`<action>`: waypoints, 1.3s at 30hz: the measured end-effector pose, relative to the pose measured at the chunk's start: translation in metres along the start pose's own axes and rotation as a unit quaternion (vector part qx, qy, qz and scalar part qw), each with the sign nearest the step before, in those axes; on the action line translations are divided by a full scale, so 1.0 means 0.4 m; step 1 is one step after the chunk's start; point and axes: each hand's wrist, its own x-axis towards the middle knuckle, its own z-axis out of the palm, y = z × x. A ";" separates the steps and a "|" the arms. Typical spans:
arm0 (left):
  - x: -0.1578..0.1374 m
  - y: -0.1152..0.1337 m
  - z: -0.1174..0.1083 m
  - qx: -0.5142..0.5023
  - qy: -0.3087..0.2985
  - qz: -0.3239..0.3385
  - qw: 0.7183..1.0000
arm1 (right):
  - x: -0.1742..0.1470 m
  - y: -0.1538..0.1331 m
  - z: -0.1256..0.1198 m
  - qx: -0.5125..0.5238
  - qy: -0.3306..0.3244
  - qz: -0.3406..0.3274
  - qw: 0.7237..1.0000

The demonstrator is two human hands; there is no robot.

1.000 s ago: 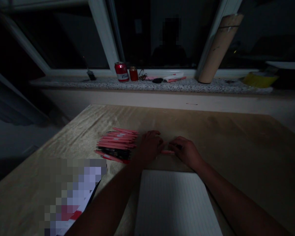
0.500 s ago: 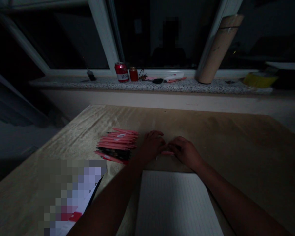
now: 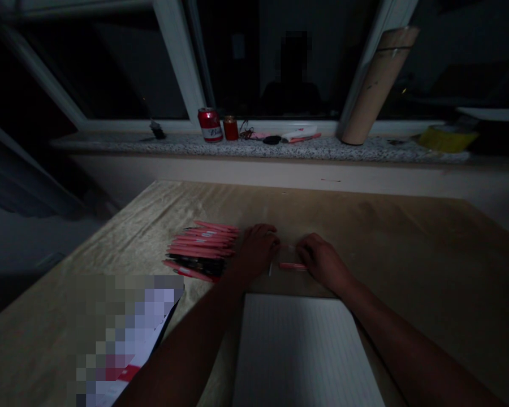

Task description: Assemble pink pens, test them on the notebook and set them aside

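On the table (image 3: 390, 243), my left hand (image 3: 258, 249) rests with its fingers curled in beside a pile of pink pens (image 3: 203, 240). A thin white strip (image 3: 270, 268) sticks out below its fingertips. To the right is my right hand (image 3: 321, 259), thumb and fingers pinched together. What either hand holds is too dark and small to make out. A pink pen barrel (image 3: 290, 266) lies between the hands, its right end close to my right fingers. Several black pens (image 3: 199, 264) lie within the pile's near part.
An open lined notebook (image 3: 301, 350) lies in front of me between my forearms. At the left is a partly blurred white and red sheet or packet (image 3: 129, 370). The windowsill (image 3: 169, 146) holds a red can (image 3: 210, 125), a red jar (image 3: 231, 128), a tall tan flask (image 3: 377, 90) and yellow tape (image 3: 447, 139).
My hands have drawn apart, the left one slightly leftward, the right one slightly rightward. More of the pink pen barrel and the white strip now shows between them.
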 end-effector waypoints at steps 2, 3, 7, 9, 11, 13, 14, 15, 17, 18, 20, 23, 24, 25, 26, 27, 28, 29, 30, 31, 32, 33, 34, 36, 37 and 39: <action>0.001 -0.001 0.001 0.005 0.006 -0.005 1.000 | 0.000 0.000 -0.002 -0.002 0.004 0.003 1.000; 0.002 -0.002 0.002 0.005 0.007 -0.004 1.000 | 0.001 0.000 -0.003 -0.002 0.004 0.004 1.000; 0.004 -0.002 0.000 -0.002 0.008 0.012 1.000 | 0.002 0.003 -0.003 0.001 0.007 0.003 1.000; 0.004 -0.002 -0.001 -0.006 0.009 0.018 1.000 | 0.000 0.005 -0.002 0.009 0.011 0.005 1.000; 0.003 0.000 -0.003 -0.013 0.012 0.024 1.000 | -0.002 0.005 -0.002 0.020 0.014 0.003 1.000; 0.004 0.003 -0.005 -0.021 0.010 0.029 0.999 | -0.004 0.002 -0.004 0.037 0.015 -0.004 0.999; 0.004 0.005 -0.007 -0.023 0.002 0.033 0.999 | -0.005 0.000 -0.005 0.048 0.015 -0.007 0.999; 0.005 0.008 -0.009 -0.025 -0.011 0.037 0.999 | -0.005 -0.001 -0.005 0.059 0.015 -0.010 0.998; 0.007 0.012 -0.012 -0.027 -0.033 0.041 0.998 | -0.006 -0.001 -0.005 0.078 0.018 -0.013 0.997; 0.007 0.014 -0.013 -0.027 -0.039 0.040 0.998 | -0.007 0.000 -0.004 0.085 0.021 -0.012 0.996; 0.009 0.014 -0.012 -0.030 -0.043 0.037 0.998 | -0.008 0.003 -0.001 0.097 0.029 -0.007 0.995; 0.009 0.010 -0.008 -0.034 -0.041 0.033 0.998 | -0.009 0.006 0.004 0.111 0.035 0.000 0.993; 0.009 0.009 -0.006 -0.034 -0.040 0.033 0.998 | -0.010 0.006 0.004 0.114 0.035 -0.001 0.993; 0.009 0.009 -0.005 -0.033 -0.038 0.034 0.998 | -0.011 0.005 0.004 0.117 0.037 -0.004 0.992; 0.008 0.009 -0.005 -0.031 -0.037 0.037 0.998 | -0.011 0.004 0.004 0.120 0.038 -0.005 0.992; 0.008 0.010 -0.005 -0.030 -0.039 0.043 0.998 | -0.011 0.003 0.003 0.124 0.039 -0.006 0.992; 0.007 0.011 -0.006 -0.030 -0.043 0.052 0.997 | -0.012 0.001 0.002 0.127 0.040 -0.005 0.991; 0.007 0.013 -0.007 -0.031 -0.047 0.061 0.997 | -0.012 0.000 0.001 0.130 0.039 -0.004 0.991; 0.006 0.014 -0.009 -0.032 -0.051 0.069 0.996 | -0.012 -0.001 0.000 0.134 0.039 -0.002 0.990; 0.006 0.016 -0.010 -0.033 -0.054 0.073 0.995 | -0.012 -0.001 0.000 0.136 0.037 -0.001 0.990; 0.006 0.017 -0.011 -0.033 -0.056 0.075 0.995 | -0.012 -0.002 -0.001 0.138 0.037 -0.001 0.990; 0.005 0.017 -0.012 -0.032 -0.056 0.075 0.995 | -0.012 -0.002 -0.001 0.140 0.038 -0.003 0.989; 0.005 0.018 -0.013 -0.030 -0.054 0.075 0.995 | -0.012 -0.003 -0.001 0.140 0.037 -0.004 0.989; 0.005 0.017 -0.013 -0.026 -0.053 0.077 0.995 | -0.012 -0.005 -0.003 0.139 0.036 -0.006 0.990; 0.005 0.016 -0.013 -0.025 -0.053 0.079 0.995 | -0.012 -0.007 -0.004 0.139 0.035 -0.006 0.990; 0.005 0.015 -0.013 -0.025 -0.054 0.081 0.995 | -0.011 -0.010 -0.005 0.139 0.035 -0.006 0.990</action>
